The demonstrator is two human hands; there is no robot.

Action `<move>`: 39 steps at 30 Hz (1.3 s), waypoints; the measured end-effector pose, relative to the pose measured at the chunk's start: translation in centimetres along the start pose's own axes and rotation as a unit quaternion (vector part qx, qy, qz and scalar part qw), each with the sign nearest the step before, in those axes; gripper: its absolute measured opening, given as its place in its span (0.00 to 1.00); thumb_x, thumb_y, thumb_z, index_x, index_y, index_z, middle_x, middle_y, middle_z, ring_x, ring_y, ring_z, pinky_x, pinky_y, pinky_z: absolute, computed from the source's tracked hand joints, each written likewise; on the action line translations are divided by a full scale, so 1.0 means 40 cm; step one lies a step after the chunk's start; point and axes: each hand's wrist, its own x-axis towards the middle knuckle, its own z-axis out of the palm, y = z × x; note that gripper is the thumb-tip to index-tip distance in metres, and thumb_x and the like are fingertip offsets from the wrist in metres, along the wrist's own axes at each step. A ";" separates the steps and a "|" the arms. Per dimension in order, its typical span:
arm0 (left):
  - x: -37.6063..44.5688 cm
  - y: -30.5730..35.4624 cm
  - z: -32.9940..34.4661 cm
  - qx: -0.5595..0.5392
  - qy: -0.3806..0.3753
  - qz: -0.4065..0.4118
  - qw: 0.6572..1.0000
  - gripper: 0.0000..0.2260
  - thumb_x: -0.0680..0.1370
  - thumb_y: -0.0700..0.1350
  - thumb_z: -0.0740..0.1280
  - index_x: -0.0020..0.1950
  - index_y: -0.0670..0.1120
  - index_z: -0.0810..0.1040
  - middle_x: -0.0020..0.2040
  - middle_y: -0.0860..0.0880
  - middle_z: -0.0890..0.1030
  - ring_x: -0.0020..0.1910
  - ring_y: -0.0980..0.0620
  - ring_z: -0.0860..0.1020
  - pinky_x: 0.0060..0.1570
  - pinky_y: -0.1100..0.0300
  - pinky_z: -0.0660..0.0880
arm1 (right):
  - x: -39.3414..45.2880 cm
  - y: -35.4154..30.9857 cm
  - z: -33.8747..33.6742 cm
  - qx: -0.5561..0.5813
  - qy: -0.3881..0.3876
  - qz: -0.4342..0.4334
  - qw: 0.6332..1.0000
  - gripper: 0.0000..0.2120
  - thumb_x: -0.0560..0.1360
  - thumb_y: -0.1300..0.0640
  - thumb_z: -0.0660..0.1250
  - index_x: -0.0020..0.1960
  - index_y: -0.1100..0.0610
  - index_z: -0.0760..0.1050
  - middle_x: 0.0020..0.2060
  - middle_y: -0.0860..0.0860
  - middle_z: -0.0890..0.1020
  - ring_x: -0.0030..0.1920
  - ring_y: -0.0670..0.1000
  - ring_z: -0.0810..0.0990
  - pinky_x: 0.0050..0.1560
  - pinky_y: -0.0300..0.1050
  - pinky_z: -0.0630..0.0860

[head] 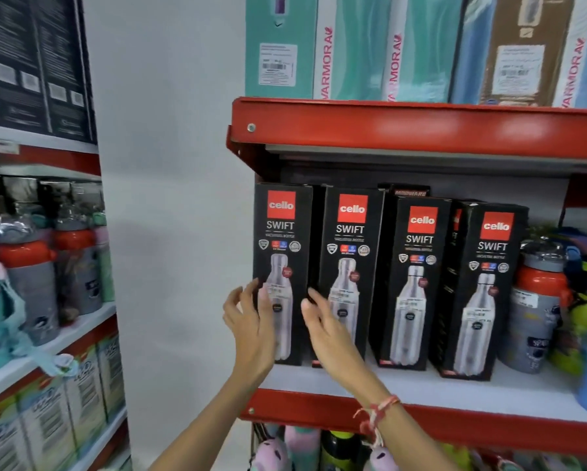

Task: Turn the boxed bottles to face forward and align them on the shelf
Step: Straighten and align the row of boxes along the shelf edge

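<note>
While fronts face forward, leftmost boxed bottle between open left hand and open right hand, ungripped.

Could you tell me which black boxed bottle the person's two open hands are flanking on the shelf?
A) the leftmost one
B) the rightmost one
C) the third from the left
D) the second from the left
A: the left hand sits at the left edge and the right hand at the right edge of the leftmost box, neither clearly gripping it.

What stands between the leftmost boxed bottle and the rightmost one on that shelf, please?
In the head view, two more boxes stand between the leftmost box and the rightmost box, all facing forward.
</note>
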 end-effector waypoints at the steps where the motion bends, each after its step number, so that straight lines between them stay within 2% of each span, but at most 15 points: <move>1: 0.007 -0.012 -0.012 -0.023 -0.029 -0.027 0.999 0.28 0.77 0.62 0.45 0.72 0.53 0.65 0.72 0.46 0.62 0.73 0.49 0.55 0.72 0.53 0.53 | -0.001 0.007 0.028 -0.012 0.004 0.013 1.000 0.30 0.78 0.35 0.49 0.77 0.42 0.50 0.75 0.46 0.63 0.70 0.47 0.66 0.63 0.38 0.61; 3: 0.017 -0.032 -0.031 -0.087 -0.100 -0.056 0.990 0.28 0.76 0.62 0.42 0.75 0.58 0.56 0.75 0.54 0.58 0.76 0.52 0.52 0.73 0.54 0.51 | -0.004 0.022 0.070 -0.007 0.010 0.030 0.999 0.31 0.77 0.34 0.48 0.77 0.38 0.41 0.77 0.43 0.56 0.71 0.45 0.63 0.62 0.36 0.60; 6: 0.011 -0.039 -0.053 -0.154 -0.211 -0.090 0.961 0.25 0.74 0.64 0.39 0.72 0.66 0.46 0.71 0.66 0.51 0.74 0.61 0.51 0.67 0.65 0.49 | 0.000 0.043 0.099 0.021 -0.007 0.052 0.998 0.31 0.76 0.31 0.47 0.72 0.30 0.33 0.77 0.40 0.47 0.76 0.49 0.53 0.71 0.50 0.53; 11: 0.018 -0.065 -0.096 -0.136 -0.281 -0.106 0.944 0.31 0.69 0.72 0.36 0.73 0.69 0.44 0.78 0.59 0.50 0.77 0.54 0.50 0.76 0.47 0.47 | -0.007 0.047 0.096 0.052 -0.015 0.048 0.997 0.29 0.72 0.27 0.46 0.67 0.23 0.34 0.71 0.29 0.46 0.76 0.47 0.51 0.73 0.55 0.51; 14: 0.012 -0.060 -0.138 -0.134 -0.322 -0.104 0.931 0.27 0.68 0.73 0.37 0.68 0.77 0.46 0.75 0.63 0.53 0.77 0.53 0.52 0.75 0.49 0.50 | -0.042 0.037 0.084 0.015 -0.020 0.041 0.999 0.28 0.70 0.24 0.45 0.66 0.21 0.34 0.63 0.23 0.48 0.75 0.48 0.55 0.71 0.55 0.53; 18: -0.011 -0.049 -0.195 -0.132 -0.376 -0.105 0.911 0.29 0.62 0.79 0.39 0.64 0.81 0.49 0.73 0.65 0.56 0.76 0.50 0.55 0.72 0.48 0.56 | -0.096 0.030 0.063 -0.045 -0.012 0.039 0.998 0.27 0.72 0.25 0.44 0.67 0.22 0.35 0.71 0.34 0.57 0.72 0.53 0.65 0.66 0.51 0.62; 22: -0.041 -0.014 -0.231 -0.119 -0.392 -0.109 0.906 0.33 0.61 0.80 0.41 0.66 0.79 0.48 0.76 0.61 0.54 0.76 0.50 0.57 0.74 0.46 0.56 | -0.134 0.019 0.050 -0.049 -0.010 0.036 0.998 0.26 0.73 0.27 0.45 0.67 0.21 0.37 0.68 0.32 0.54 0.71 0.47 0.65 0.63 0.44 0.60; 24: -0.064 0.028 -0.242 -0.112 -0.394 -0.109 0.906 0.31 0.64 0.75 0.38 0.68 0.76 0.45 0.78 0.58 0.53 0.77 0.49 0.56 0.75 0.44 0.55 | -0.149 0.019 0.045 -0.058 -0.001 0.031 0.998 0.25 0.74 0.27 0.46 0.67 0.20 0.38 0.73 0.43 0.57 0.70 0.55 0.67 0.66 0.49 0.63; 26: -0.083 0.080 -0.250 -0.105 -0.400 -0.124 0.902 0.42 0.58 0.79 0.41 0.72 0.68 0.41 0.78 0.56 0.51 0.78 0.47 0.53 0.75 0.43 0.54 | -0.162 0.020 0.043 -0.070 0.008 0.032 0.997 0.24 0.75 0.29 0.47 0.67 0.21 0.39 0.70 0.62 0.63 0.65 0.65 0.68 0.66 0.60 0.65; 28: -0.088 0.118 -0.257 -0.091 -0.399 -0.156 0.899 0.63 0.44 0.84 0.42 0.76 0.58 0.43 0.79 0.51 0.49 0.78 0.44 0.50 0.74 0.44 0.52 | -0.169 0.022 0.044 -0.080 0.018 0.028 0.996 0.24 0.76 0.30 0.47 0.67 0.21 0.40 0.67 0.67 0.63 0.63 0.68 0.68 0.64 0.67 0.63; 32: -0.115 0.161 -0.261 -0.133 -0.397 -0.143 0.897 0.47 0.65 0.72 0.24 0.76 0.48 0.49 0.79 0.47 0.47 0.78 0.44 0.49 0.73 0.48 0.53 | -0.169 0.029 0.042 -0.079 0.017 0.023 0.996 0.24 0.75 0.30 0.48 0.67 0.21 0.41 0.65 0.70 0.64 0.59 0.69 0.73 0.61 0.71 0.65; 34: -0.118 0.159 -0.258 -0.127 -0.404 -0.132 0.896 0.65 0.46 0.83 0.33 0.76 0.49 0.48 0.79 0.47 0.48 0.78 0.43 0.50 0.74 0.48 0.53 | -0.168 0.037 0.038 -0.087 0.019 0.019 0.996 0.25 0.75 0.29 0.48 0.68 0.21 0.41 0.64 0.69 0.65 0.58 0.68 0.74 0.60 0.71 0.66; 36: -0.110 0.147 -0.245 -0.118 -0.380 -0.158 0.904 0.76 0.31 0.83 0.48 0.76 0.53 0.44 0.79 0.49 0.49 0.78 0.44 0.51 0.74 0.50 0.53 | -0.168 0.047 0.030 -0.091 0.018 0.012 0.996 0.24 0.75 0.29 0.48 0.68 0.21 0.44 0.65 0.68 0.65 0.60 0.68 0.71 0.61 0.70 0.65; 37: -0.108 0.129 -0.239 -0.118 -0.379 -0.156 0.904 0.70 0.36 0.83 0.48 0.76 0.57 0.41 0.78 0.52 0.49 0.78 0.45 0.51 0.73 0.52 0.55 | -0.170 0.051 0.024 -0.086 0.014 0.009 0.996 0.24 0.75 0.29 0.49 0.68 0.21 0.45 0.65 0.68 0.64 0.61 0.68 0.69 0.62 0.70 0.63; 39: -0.115 0.095 -0.237 -0.109 -0.369 -0.133 0.914 0.40 0.60 0.78 0.42 0.70 0.69 0.38 0.73 0.61 0.51 0.77 0.51 0.52 0.70 0.57 0.57 | -0.173 0.058 0.012 -0.075 0.000 0.003 0.997 0.23 0.75 0.29 0.50 0.68 0.21 0.47 0.64 0.69 0.64 0.61 0.69 0.68 0.63 0.69 0.63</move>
